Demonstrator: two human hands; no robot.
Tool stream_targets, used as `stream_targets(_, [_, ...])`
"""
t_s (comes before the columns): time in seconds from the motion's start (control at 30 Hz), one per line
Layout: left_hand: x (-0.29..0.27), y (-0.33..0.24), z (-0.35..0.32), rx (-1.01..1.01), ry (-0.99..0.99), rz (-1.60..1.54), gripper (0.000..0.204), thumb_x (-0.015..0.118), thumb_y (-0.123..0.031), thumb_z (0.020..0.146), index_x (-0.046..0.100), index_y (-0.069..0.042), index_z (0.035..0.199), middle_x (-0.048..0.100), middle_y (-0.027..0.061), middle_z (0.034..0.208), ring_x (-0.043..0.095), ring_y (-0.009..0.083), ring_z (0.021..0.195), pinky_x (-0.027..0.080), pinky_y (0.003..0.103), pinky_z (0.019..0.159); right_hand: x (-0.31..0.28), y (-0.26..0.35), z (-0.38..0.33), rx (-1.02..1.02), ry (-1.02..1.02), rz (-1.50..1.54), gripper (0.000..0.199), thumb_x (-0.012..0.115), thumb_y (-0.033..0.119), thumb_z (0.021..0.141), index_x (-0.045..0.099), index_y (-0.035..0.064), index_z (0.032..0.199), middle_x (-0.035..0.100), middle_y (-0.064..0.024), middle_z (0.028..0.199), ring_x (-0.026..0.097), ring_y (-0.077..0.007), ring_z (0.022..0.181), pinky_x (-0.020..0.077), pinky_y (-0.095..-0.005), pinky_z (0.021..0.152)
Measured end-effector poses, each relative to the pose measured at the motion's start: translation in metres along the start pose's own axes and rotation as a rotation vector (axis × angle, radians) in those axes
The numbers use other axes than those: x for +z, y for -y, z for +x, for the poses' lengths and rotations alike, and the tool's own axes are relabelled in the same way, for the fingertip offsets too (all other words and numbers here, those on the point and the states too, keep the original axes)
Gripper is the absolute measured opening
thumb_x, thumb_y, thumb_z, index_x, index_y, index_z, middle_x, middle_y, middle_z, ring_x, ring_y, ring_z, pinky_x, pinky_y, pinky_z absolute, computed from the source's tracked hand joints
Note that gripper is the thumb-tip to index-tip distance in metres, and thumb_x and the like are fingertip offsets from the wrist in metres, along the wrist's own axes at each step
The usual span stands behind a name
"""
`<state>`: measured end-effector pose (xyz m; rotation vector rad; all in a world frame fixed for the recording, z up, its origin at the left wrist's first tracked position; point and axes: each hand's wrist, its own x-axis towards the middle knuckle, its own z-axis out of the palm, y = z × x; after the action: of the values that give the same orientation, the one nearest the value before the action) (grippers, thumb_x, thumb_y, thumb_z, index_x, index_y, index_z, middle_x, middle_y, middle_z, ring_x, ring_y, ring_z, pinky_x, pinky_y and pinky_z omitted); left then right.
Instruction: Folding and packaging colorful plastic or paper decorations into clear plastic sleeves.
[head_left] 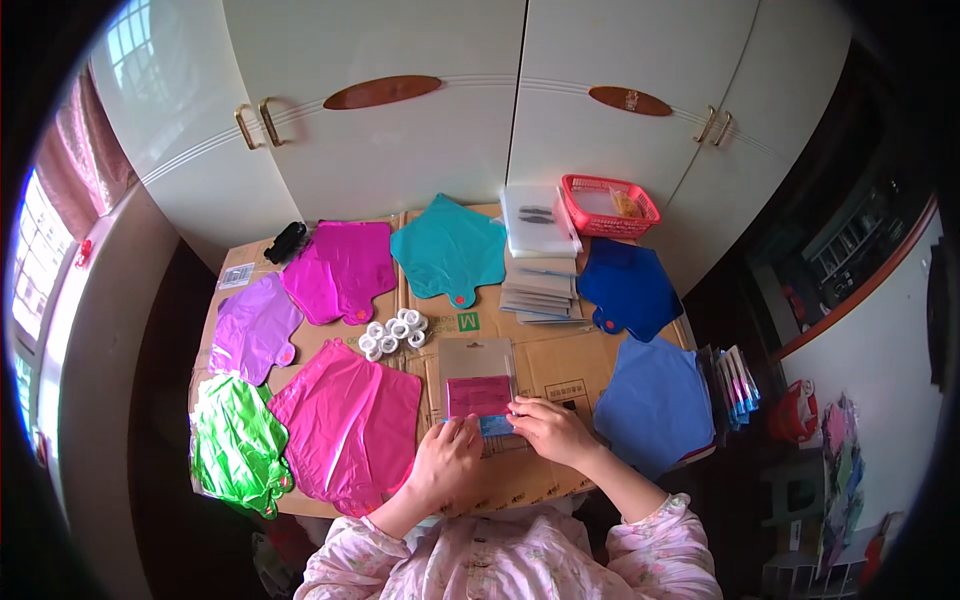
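Note:
A clear packaging bag with a grey card back lies on the cardboard in front of me. It has a hang hole at its top, a folded magenta foil sheet in its middle and a blue strip along its lower end. My left hand has its fingers curled closed on the lower left corner. At the lower right edge my right hand pinches the bag between thumb and fingers. Left of it is spread a pink foil balloon, flat and uninflated. White ribbon rolls sit beyond the bag's left side.
Flat foil balloons ring the cardboard: green, lilac, magenta, teal, dark blue, light blue. Stacked grey cards, clear bags and a red basket stand at the back, before white cabinets.

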<state>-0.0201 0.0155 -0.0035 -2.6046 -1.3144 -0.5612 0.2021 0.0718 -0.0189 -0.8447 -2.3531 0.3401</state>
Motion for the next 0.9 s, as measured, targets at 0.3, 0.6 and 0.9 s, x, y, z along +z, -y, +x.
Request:
stream_targets(0.3, [0.032, -0.046, 0.013, -0.208, 0.027, -0.15, 0.008, 0.06, -0.015, 0.079, 0.058, -0.008, 0.082, 0.054, 0.006, 0.08, 0.055, 0.0227, 0.076, 0.045, 0.035, 0.068, 0.0, -0.002, -0.003, -0.028, 0.049, -0.01, 0.021, 0.059, 0.004, 0.08, 0.066, 0.0016, 0.1, 0.065, -0.0096, 0.108, 0.059, -0.0244, 0.108, 0.0488, -0.0336, 0.092])
stream_targets(0.6, [0.035, -0.05, 0.023, -0.255, 0.126, -0.201, 0.009, 0.056, -0.013, 0.081, 0.053, -0.004, 0.083, 0.054, 0.0094, 0.08, 0.055, 0.0252, 0.075, 0.046, 0.037, 0.066, -0.009, -0.008, -0.007, -0.042, 0.155, 0.018, 0.036, 0.054, -0.003, 0.076, 0.064, 0.0018, 0.11, 0.061, -0.0112, 0.119, 0.055, -0.025, 0.116, 0.0457, -0.035, 0.098])
stream_targets(0.9, [0.038, -0.05, 0.025, -0.247, 0.058, -0.324, 0.009, 0.056, -0.01, 0.078, 0.052, -0.002, 0.082, 0.054, 0.012, 0.08, 0.053, 0.0279, 0.078, 0.044, 0.039, 0.069, -0.014, -0.004, -0.007, -0.065, 0.19, -0.019, 0.039, 0.058, 0.003, 0.076, 0.061, 0.0007, 0.114, 0.058, -0.013, 0.123, 0.053, -0.0258, 0.118, 0.0433, -0.0355, 0.101])
